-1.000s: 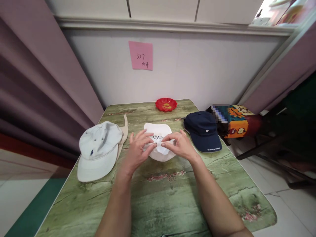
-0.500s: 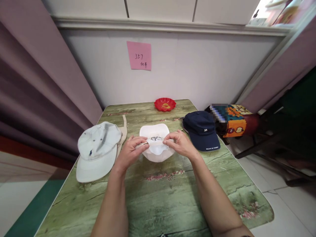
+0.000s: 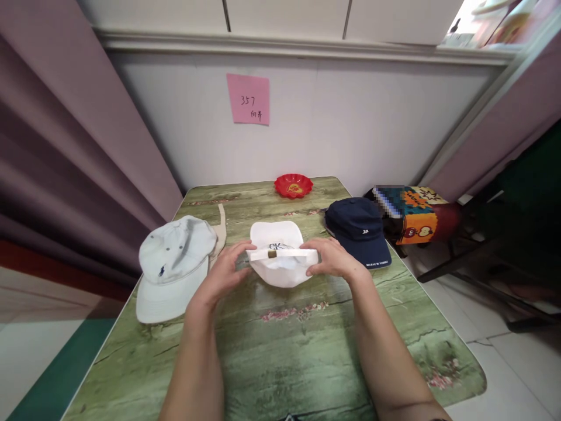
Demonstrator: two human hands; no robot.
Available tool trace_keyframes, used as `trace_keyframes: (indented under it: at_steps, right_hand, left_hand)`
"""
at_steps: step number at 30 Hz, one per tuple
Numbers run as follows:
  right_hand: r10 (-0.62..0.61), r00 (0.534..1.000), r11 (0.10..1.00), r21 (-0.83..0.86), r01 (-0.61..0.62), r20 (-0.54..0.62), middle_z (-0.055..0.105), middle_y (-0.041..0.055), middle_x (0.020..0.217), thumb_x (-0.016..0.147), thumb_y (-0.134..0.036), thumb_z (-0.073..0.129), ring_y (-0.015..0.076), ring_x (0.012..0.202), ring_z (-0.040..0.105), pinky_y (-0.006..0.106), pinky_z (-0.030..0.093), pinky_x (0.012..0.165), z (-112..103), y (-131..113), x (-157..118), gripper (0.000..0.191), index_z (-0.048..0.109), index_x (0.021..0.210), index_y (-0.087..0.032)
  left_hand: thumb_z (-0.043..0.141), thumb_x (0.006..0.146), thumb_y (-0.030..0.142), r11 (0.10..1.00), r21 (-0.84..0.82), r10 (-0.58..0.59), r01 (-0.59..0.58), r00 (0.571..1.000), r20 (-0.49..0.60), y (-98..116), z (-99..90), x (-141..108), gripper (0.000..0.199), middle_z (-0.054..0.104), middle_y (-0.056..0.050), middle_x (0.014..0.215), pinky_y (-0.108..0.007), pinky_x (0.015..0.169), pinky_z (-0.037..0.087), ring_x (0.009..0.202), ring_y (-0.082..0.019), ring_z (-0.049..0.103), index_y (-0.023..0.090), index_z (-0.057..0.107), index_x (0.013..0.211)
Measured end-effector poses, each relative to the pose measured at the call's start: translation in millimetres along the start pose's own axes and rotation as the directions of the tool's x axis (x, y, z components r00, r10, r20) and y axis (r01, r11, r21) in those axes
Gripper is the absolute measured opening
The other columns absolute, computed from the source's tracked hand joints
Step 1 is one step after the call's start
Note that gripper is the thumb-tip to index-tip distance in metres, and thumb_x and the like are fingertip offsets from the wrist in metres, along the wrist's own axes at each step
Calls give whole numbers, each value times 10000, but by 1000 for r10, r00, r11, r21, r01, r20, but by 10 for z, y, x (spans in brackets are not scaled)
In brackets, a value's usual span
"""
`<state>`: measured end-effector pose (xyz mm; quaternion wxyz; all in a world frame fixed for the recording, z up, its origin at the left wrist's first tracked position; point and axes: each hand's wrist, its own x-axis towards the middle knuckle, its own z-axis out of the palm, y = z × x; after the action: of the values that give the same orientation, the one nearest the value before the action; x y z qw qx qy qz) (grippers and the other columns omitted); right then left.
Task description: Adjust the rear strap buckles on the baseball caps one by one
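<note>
The green wood-grain counter (image 3: pixel 298 356) has pink flower prints. On its left lies a pale cap (image 3: pixel 175 248), partly over a beige strapped piece (image 3: pixel 221 229); on its right, a navy cap (image 3: pixel 356 223). A red scalloped dish (image 3: pixel 293 186) sits near the far edge. A white cap (image 3: pixel 280 276), centrally placed, seems to rest on it.

Soft, fairly even light washed over my table (image 3: pixel 289 362), and there was the glare, the upper right corner nearly white! Faint shadows pooled by my forearms (image 3: pixel 390 345), the left curtain (image 3: pixel 44 146) sank into murk, edges stretched wide, and blocky pixels masked a patch (image 3: pixel 390 200) rightward.
</note>
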<state>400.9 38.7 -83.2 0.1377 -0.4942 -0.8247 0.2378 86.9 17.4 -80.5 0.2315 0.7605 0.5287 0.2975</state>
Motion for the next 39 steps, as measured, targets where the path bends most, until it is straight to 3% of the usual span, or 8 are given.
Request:
trace_keyframes:
  at_steps: [9,14,18,21,25,32,35,39]
  right_hand:
    - [-99,994,995,-10,99,42,584,50,1390,655,-220,794,275,1280,536,427,372,1079,3,146,-39,683,598,1302,-319]
    - [-24,998,999,-45,21,-58,651,54,1306,769,-185,690,269,1210,597,432,407,1049,17,187,-41,337,729,1086,-296]
    - [-152,969,958,213,192,-193,669,47,1279,843,-257,651,254,1190,613,419,398,1072,-80,19,-33,183,765,986,-265]
    - [-137,944,783,551,288,-299,722,41,1170,833,-355,687,271,1156,631,407,440,1040,-168,-118,-69,222,767,1004,-238]
    - [138,932,403,879,256,-335,772,35,976,776,-452,738,283,993,696,412,553,878,-141,-299,-56,362,745,1052,-218]
    - [331,944,-232,970,78,4,779,74,941,795,-328,683,285,1073,688,444,520,1007,103,-536,200,266,699,1005,-164]
    - [259,963,-371,928,32,70,763,83,1055,873,-401,561,286,1208,617,492,443,1090,152,-569,234,343,662,1107,-170]
    - [212,977,-397,912,101,-17,720,75,1189,890,-481,514,283,1297,543,531,359,1142,175,-621,183,453,606,1233,-199]
  left_hand:
    - [480,793,161,979,204,37,-28,998,-40,-163,164,40,406,650,-125,1297,-443,1079,433,1230,-280,585,177,680,1146]
    - [485,836,209,984,179,32,-25,999,-38,-101,133,50,363,676,-118,1260,-450,1060,445,1199,-282,605,190,703,1125]
    - [580,845,349,1000,-12,-7,6,998,-59,63,19,36,295,699,-109,1221,-477,1061,432,1169,-305,615,198,742,1040]
    - [632,849,411,935,-349,-77,57,996,-44,216,-83,-32,320,743,-74,1095,-411,946,512,1030,-277,669,195,737,1061]
    - [719,790,429,626,-774,-234,93,970,-73,396,-95,-88,349,767,-71,900,-339,775,564,866,-257,705,156,744,1006]
    - [587,884,422,89,-989,-375,121,924,79,551,142,66,337,774,-81,977,-462,1023,507,1125,-311,661,180,720,1077]
    - [514,904,502,46,-976,-339,214,922,186,566,250,111,461,762,-91,1056,-496,1052,483,1191,-327,622,164,699,1158]
    - [434,904,571,150,-962,-321,227,932,170,651,352,123,566,754,-72,1096,-517,1062,468,1226,-333,596,169,676,1222]
